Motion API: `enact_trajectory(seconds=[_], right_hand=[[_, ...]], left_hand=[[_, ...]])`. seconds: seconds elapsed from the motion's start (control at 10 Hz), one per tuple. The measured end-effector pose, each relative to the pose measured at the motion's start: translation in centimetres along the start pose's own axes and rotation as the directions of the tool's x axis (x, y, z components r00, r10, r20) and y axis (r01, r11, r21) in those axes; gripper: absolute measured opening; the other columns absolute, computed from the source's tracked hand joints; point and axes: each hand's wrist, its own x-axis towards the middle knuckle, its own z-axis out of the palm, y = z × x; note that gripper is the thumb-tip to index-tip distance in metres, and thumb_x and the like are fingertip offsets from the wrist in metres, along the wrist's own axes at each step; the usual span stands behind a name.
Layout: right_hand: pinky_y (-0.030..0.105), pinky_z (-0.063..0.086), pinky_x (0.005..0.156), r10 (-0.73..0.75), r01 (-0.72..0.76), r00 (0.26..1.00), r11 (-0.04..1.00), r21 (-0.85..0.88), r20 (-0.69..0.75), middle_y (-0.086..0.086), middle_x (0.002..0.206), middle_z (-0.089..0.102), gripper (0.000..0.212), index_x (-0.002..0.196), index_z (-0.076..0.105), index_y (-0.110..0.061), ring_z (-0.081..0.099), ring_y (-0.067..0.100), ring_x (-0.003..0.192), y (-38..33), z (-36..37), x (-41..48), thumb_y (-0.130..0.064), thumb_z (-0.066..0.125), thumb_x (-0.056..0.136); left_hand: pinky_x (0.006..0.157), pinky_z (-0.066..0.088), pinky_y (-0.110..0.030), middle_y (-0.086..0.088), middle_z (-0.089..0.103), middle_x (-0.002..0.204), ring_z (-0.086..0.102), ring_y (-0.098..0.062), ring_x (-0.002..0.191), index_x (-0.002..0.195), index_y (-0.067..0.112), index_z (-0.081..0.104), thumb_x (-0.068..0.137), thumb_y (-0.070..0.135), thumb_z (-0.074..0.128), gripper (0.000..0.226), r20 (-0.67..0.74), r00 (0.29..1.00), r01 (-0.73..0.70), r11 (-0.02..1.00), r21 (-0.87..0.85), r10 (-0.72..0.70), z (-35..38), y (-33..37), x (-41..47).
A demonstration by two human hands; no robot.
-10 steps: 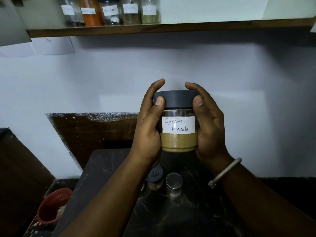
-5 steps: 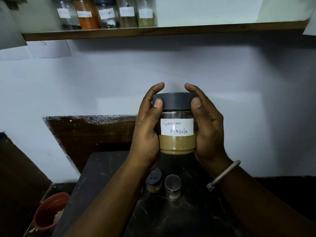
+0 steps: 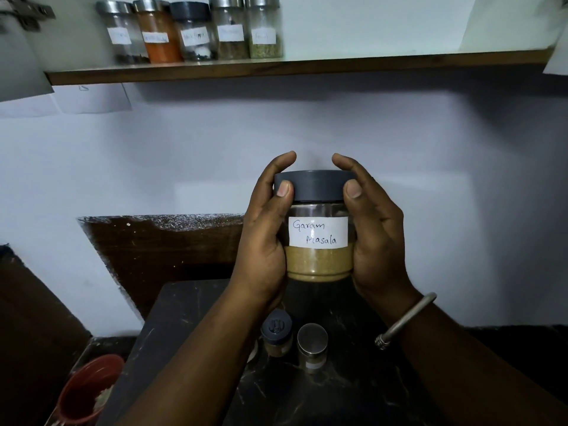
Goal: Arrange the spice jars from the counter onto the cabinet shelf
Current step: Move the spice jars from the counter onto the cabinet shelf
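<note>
A glass jar labelled "Garam Masala", with a grey lid and brown powder, is held upright in the air above the counter. My left hand wraps its left side and my right hand its right side, thumbs on the lid. Below it on the dark counter stand two small jars: one with a grey lid and one with a silver lid. High up, the wooden cabinet shelf carries several labelled spice jars at its left end.
The shelf's right part is bare. A white wall fills the space between shelf and counter. A brown panel leans against the wall behind the counter. A red bowl sits low at the left, beside the counter's edge.
The view has tilted upward, showing more of the shelf and its jars. The jar stays gripped in both hands, slightly lower in the frame.
</note>
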Motion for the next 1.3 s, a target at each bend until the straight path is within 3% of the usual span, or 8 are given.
enact_trajectory(seconds=[0.2,0.5,0.6,0.7,0.8,1.0,1.1,1.3], right_hand=[[0.030,0.060,0.086,-0.047,0.108,0.985,0.919,-0.379,0.166,-0.004,0.122,0.067,0.067,0.132,0.061,-0.024,0.068,0.013,0.109,-3.5,-0.7,6.0,-0.055,0.074,0.075],[0.049,0.064,0.081,-0.079,0.166,0.980,0.830,-0.533,0.183,0.009,0.111,0.072,0.048,0.110,0.069,-0.016,0.071,0.025,0.105,-9.3,1.1,23.4,-0.040,0.085,0.071],[0.040,0.061,0.069,-0.036,0.108,0.991,0.783,-0.612,0.129,0.005,0.103,0.070,0.046,0.107,0.068,-0.016,0.072,0.026,0.104,-8.8,2.2,29.2,-0.036,0.087,0.071],[0.043,0.064,0.073,0.056,0.040,0.992,0.700,-0.713,0.111,0.001,0.099,0.066,0.047,0.110,0.067,-0.012,0.071,0.025,0.104,-6.8,2.8,33.9,-0.031,0.088,0.074],[0.050,0.064,0.081,0.149,0.024,0.980,0.570,-0.822,0.132,0.010,0.110,0.070,0.044,0.113,0.069,-0.008,0.070,0.028,0.107,-3.9,3.3,38.1,-0.028,0.086,0.078],[0.050,0.056,0.097,0.190,0.072,0.969,0.388,-0.919,0.156,0.019,0.123,0.068,0.047,0.121,0.067,-0.001,0.065,0.035,0.116,0.4,4.7,44.1,-0.032,0.078,0.087],[0.046,0.050,0.104,0.237,0.084,0.961,0.237,-0.968,0.142,0.020,0.131,0.063,0.049,0.128,0.064,-0.002,0.060,0.038,0.123,1.8,5.9,46.5,-0.034,0.072,0.091],[0.047,0.050,0.104,0.277,0.084,0.951,0.189,-0.978,0.135,0.015,0.112,0.063,0.043,0.127,0.065,-0.003,0.061,0.039,0.123,3.1,6.4,49.4,-0.025,0.073,0.090]], left_hand=[[0.072,0.059,-0.033,0.001,0.069,0.109,0.072,-0.021,0.092,0.129,0.018,0.050,0.101,0.027,0.047,0.029,0.100,0.984,-0.159,0.980,0.117,0.147,0.9,3.3,5.2],[0.076,0.054,-0.027,0.009,0.065,0.109,0.066,-0.009,0.095,0.126,0.031,0.050,0.104,0.044,0.044,0.026,0.238,0.935,-0.350,0.784,0.512,0.262,1.5,9.9,23.5],[0.082,0.056,-0.042,-0.002,0.069,0.102,0.067,-0.020,0.094,0.121,0.023,0.055,0.106,0.045,0.041,0.030,0.090,0.933,-0.273,0.526,0.806,0.348,-1.2,10.2,29.0],[0.087,0.052,-0.043,-0.016,0.070,0.114,0.065,-0.037,0.110,0.114,0.013,0.065,0.104,0.033,0.043,0.031,-0.006,0.959,-0.006,0.039,0.999,0.283,-5.0,8.7,31.8],[0.082,0.046,-0.041,-0.016,0.069,0.121,0.063,-0.038,0.113,0.108,0.013,0.066,0.097,0.030,0.041,0.032,-0.074,0.989,0.094,-0.159,0.983,0.132,-6.2,7.4,33.6],[0.088,0.047,-0.044,-0.016,0.065,0.126,0.061,-0.039,0.116,0.112,0.012,0.060,0.100,0.038,0.053,0.030,-0.014,0.999,0.028,-0.325,0.945,0.044,-7.4,7.0,35.5],[0.093,0.051,-0.046,-0.015,0.066,0.122,0.062,-0.038,0.114,0.098,0.017,0.053,0.099,0.036,0.053,0.019,-0.018,0.998,0.031,-0.246,0.969,0.054,-7.1,7.1,34.9],[0.087,0.047,-0.044,-0.012,0.067,0.117,0.062,-0.036,0.111,0.093,0.019,0.051,0.098,0.034,0.050,0.016,-0.013,0.995,0.036,-0.216,0.976,0.103,-7.0,6.8,34.7]])
